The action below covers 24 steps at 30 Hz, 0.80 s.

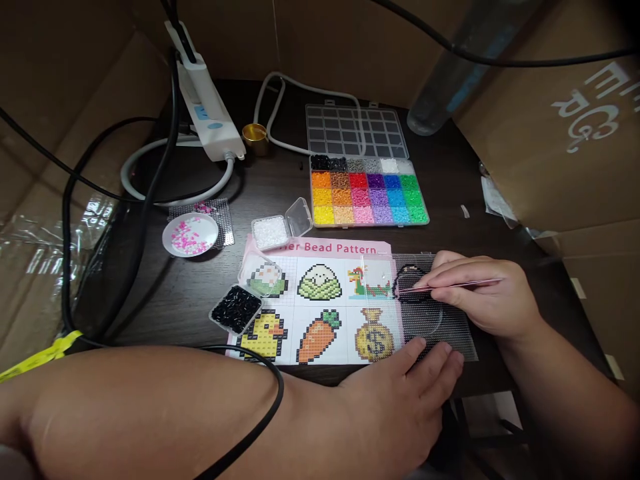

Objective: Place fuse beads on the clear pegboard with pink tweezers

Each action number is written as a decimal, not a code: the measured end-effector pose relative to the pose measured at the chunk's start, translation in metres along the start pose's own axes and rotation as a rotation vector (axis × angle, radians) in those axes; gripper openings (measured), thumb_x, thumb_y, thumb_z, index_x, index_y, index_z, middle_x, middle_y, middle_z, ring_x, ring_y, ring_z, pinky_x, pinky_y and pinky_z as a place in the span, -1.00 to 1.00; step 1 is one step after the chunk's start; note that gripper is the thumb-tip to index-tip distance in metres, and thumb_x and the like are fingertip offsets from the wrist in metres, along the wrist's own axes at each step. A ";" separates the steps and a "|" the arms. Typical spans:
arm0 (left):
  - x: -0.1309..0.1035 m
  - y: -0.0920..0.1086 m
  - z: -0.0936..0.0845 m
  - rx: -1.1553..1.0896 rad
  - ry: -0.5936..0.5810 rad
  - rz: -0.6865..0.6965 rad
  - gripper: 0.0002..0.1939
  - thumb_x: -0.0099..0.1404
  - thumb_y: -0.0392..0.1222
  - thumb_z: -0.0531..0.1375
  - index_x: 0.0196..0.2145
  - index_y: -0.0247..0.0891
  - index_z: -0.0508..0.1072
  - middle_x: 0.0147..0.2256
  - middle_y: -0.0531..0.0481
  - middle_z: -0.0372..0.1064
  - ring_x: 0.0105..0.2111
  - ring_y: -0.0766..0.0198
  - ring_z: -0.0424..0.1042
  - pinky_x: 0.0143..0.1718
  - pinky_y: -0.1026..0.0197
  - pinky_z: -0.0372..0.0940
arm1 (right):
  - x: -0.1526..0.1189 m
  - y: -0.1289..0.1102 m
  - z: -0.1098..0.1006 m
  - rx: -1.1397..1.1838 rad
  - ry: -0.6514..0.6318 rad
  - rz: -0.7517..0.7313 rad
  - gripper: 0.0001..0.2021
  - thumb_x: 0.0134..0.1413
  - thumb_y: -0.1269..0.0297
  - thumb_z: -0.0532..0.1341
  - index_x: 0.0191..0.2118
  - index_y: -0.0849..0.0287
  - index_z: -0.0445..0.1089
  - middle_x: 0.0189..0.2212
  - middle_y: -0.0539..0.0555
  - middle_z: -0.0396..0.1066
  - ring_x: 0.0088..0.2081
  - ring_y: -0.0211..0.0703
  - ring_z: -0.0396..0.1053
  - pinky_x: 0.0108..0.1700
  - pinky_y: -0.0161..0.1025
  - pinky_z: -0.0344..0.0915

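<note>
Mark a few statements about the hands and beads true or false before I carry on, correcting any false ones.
1. The right hand holds tweezers over the clear pegboard. True.
2. The left hand holds tweezers too. False: its fingers lie at the pegboard's near edge.
3. The multicolour bead case is open. True.
4. The small box of black beads is shut. False: its lid is open.
5. Pink and white beads lie in a white dish. True.

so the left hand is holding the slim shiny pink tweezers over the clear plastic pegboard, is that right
The hand is wrong: the head view shows the right hand holding the slim shiny pink tweezers over the clear plastic pegboard. The left hand lies at the board's near edge.
</note>
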<state>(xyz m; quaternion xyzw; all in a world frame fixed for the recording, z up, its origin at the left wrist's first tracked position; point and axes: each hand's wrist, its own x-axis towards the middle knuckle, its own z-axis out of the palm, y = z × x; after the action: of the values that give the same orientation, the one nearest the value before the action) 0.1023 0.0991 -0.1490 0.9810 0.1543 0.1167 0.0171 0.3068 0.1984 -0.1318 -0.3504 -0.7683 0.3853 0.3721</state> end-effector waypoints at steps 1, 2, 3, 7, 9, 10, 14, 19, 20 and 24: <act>0.000 0.000 0.000 -0.005 -0.001 0.004 -0.61 0.33 -0.07 0.08 0.04 -0.07 0.53 0.30 -0.20 0.16 0.31 -0.05 0.15 0.27 -0.11 -0.06 | 0.000 0.000 0.000 -0.003 -0.001 0.001 -0.70 0.01 0.53 0.35 -0.21 -0.06 0.61 -0.33 0.02 0.62 -0.36 -0.11 0.51 -0.34 -0.13 0.40; 0.000 0.000 0.000 -0.009 -0.004 0.007 -0.62 0.33 -0.07 0.07 0.03 -0.05 0.53 0.30 -0.20 0.16 0.31 -0.06 0.14 0.27 -0.11 -0.07 | -0.001 0.000 0.000 -0.008 -0.004 0.004 -0.71 0.01 0.53 0.35 -0.22 -0.05 0.61 -0.33 0.02 0.62 -0.36 -0.11 0.51 -0.34 -0.13 0.40; 0.000 0.001 0.001 -0.009 -0.007 0.007 -0.62 0.33 -0.07 0.07 0.02 -0.03 0.54 0.30 -0.18 0.16 0.31 -0.05 0.14 0.27 -0.12 -0.08 | -0.001 0.000 0.000 -0.013 -0.007 0.006 -0.71 0.01 0.53 0.35 -0.22 -0.05 0.61 -0.33 0.02 0.62 -0.35 -0.11 0.50 -0.34 -0.13 0.40; 0.000 0.001 0.002 0.002 -0.002 0.004 -0.64 0.32 -0.04 0.10 0.00 0.00 0.55 0.30 -0.19 0.17 0.31 -0.07 0.15 0.26 -0.12 -0.07 | -0.002 0.001 0.000 -0.008 -0.014 0.006 -0.70 0.01 0.55 0.34 -0.21 -0.02 0.61 -0.34 0.01 0.62 -0.35 -0.13 0.50 -0.34 -0.15 0.39; 0.000 0.001 0.003 0.003 0.002 0.006 -0.64 0.31 -0.03 0.11 0.00 0.00 0.55 0.29 -0.20 0.17 0.30 -0.09 0.15 0.26 -0.12 -0.07 | -0.001 0.002 0.000 -0.005 -0.023 0.001 -0.70 0.02 0.56 0.34 -0.21 -0.01 0.61 -0.34 0.01 0.61 -0.35 -0.14 0.49 -0.34 -0.15 0.39; 0.000 0.000 0.003 0.005 0.000 0.008 -0.64 0.31 -0.03 0.11 0.00 0.00 0.55 0.29 -0.19 0.18 0.30 -0.09 0.15 0.26 -0.13 -0.07 | -0.001 0.002 0.000 -0.006 -0.028 -0.003 -0.70 0.01 0.57 0.34 -0.21 0.00 0.61 -0.34 0.01 0.61 -0.35 -0.14 0.49 -0.34 -0.16 0.39; 0.000 0.000 0.004 0.007 0.015 0.007 -0.64 0.30 -0.03 0.11 0.00 0.01 0.55 0.29 -0.19 0.17 0.30 -0.07 0.16 0.26 -0.12 -0.06 | -0.002 0.003 -0.001 -0.015 -0.035 -0.018 -0.71 0.01 0.56 0.34 -0.21 0.01 0.61 -0.33 0.02 0.62 -0.36 -0.15 0.49 -0.35 -0.16 0.40; -0.001 0.001 0.004 0.008 0.019 0.000 -0.63 0.31 -0.05 0.10 0.00 -0.01 0.55 0.29 -0.20 0.17 0.30 -0.07 0.15 0.26 -0.11 -0.06 | -0.001 0.001 -0.001 -0.001 -0.023 -0.008 -0.73 0.01 0.54 0.34 -0.22 0.00 0.61 -0.34 0.02 0.62 -0.36 -0.13 0.50 -0.35 -0.15 0.40; -0.001 0.001 0.003 0.008 0.016 -0.001 -0.63 0.32 -0.06 0.09 0.01 -0.01 0.55 0.30 -0.20 0.16 0.31 -0.06 0.15 0.26 -0.11 -0.07 | -0.001 0.001 -0.001 0.004 -0.022 -0.011 -0.72 0.02 0.54 0.34 -0.22 -0.01 0.61 -0.33 0.01 0.62 -0.36 -0.13 0.50 -0.34 -0.15 0.40; -0.001 0.000 0.003 -0.011 0.023 -0.001 -0.62 0.34 -0.09 0.06 0.01 -0.05 0.55 0.31 -0.23 0.14 0.31 -0.07 0.15 0.26 -0.11 -0.07 | 0.000 0.000 -0.001 0.008 -0.028 -0.022 -0.70 0.02 0.55 0.34 -0.20 -0.02 0.61 -0.33 0.02 0.62 -0.36 -0.13 0.49 -0.35 -0.14 0.40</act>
<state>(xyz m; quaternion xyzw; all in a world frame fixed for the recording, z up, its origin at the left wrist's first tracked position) 0.1017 0.0985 -0.1519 0.9793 0.1545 0.1288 0.0209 0.3077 0.1989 -0.1319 -0.3347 -0.7758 0.3892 0.3669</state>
